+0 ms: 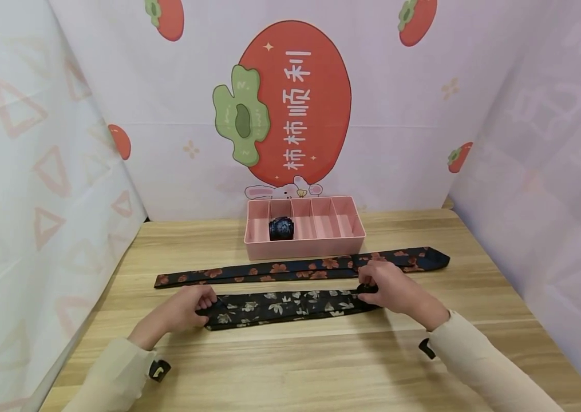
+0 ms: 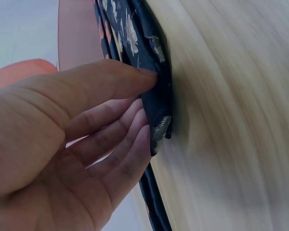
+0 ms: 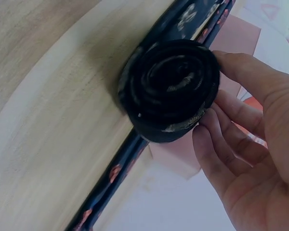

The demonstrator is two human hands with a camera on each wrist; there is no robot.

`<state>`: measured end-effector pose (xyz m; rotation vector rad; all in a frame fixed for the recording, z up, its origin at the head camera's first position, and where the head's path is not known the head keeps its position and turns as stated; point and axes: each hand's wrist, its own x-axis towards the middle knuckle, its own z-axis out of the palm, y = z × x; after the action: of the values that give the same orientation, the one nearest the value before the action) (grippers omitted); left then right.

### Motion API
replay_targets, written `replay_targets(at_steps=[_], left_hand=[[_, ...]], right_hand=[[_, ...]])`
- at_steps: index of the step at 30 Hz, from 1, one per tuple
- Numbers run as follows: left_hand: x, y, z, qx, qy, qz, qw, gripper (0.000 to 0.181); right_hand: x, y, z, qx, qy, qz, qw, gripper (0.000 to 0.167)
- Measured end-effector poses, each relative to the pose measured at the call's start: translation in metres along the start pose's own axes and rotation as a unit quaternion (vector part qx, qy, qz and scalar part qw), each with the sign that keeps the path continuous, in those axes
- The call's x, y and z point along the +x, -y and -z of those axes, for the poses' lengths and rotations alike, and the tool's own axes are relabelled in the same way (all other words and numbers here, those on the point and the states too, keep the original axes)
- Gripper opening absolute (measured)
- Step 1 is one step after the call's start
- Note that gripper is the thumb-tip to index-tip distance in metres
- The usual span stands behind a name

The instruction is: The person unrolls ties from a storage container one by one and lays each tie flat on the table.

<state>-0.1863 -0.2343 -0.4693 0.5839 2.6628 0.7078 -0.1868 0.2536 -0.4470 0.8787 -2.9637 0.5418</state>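
A black necktie with pale flowers (image 1: 290, 306) stretches left to right across the table. Its right part is wound into a roll (image 3: 171, 91), seen end-on in the right wrist view. My right hand (image 1: 390, 288) grips this roll between thumb and fingers. At the tie's left end, my left hand (image 1: 184, 309) pinches the folded fabric, thumb on one face and fingers at the other in the left wrist view. Behind it lies a dark blue necktie with red flowers (image 1: 249, 273), laid out lengthwise. My right hand partly covers it near its wide, pointed end.
A pink divided box (image 1: 303, 249) stands at the back of the wooden table (image 1: 290, 366). One compartment, second from the left, holds a dark blue patterned roll (image 1: 281, 228). Printed cloth (image 1: 393, 143) hangs behind the table and along both sides.
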Motion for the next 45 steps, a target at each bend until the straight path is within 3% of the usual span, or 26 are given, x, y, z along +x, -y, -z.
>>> replay_targets(at_steps=[8, 13, 20, 26, 34, 39, 45], left_hand=[[-0.007, 0.005, 0.004, -0.028, 0.0, 0.003, 0.9996, 0.034], [-0.007, 0.004, 0.003, -0.02, 0.001, 0.004, 0.9998, 0.033], [-0.008, 0.001, 0.006, -0.006, 0.003, 0.012, 0.9999, 0.032], [-0.01, 0.004, 0.005, -0.014, 0.0, 0.009, 0.9999, 0.032], [-0.013, 0.017, 0.008, -0.014, -0.002, 0.0, 0.9999, 0.033], [-0.018, 0.022, 0.014, -0.011, -0.002, 0.014, 0.9998, 0.033], [-0.019, 0.023, 0.015, 0.0, 0.001, 0.028, 0.9996, 0.033]], right_hand=[[-0.01, -0.016, 0.007, 0.042, -0.01, -0.033, 0.9985, 0.021], [-0.015, -0.02, 0.011, 0.061, 0.014, -0.069, 0.9956, 0.018], [-0.006, -0.004, 0.009, 0.03, -0.003, -0.023, 0.9993, 0.021], [0.0, 0.009, 0.003, 0.014, 0.016, 0.007, 0.9998, 0.02], [-0.008, 0.0, 0.004, -0.004, -0.011, -0.008, 0.9999, 0.024], [-0.017, -0.012, 0.009, -0.007, -0.033, -0.013, 0.9993, 0.023], [-0.025, -0.025, 0.009, 0.004, -0.023, -0.045, 0.9987, 0.019]])
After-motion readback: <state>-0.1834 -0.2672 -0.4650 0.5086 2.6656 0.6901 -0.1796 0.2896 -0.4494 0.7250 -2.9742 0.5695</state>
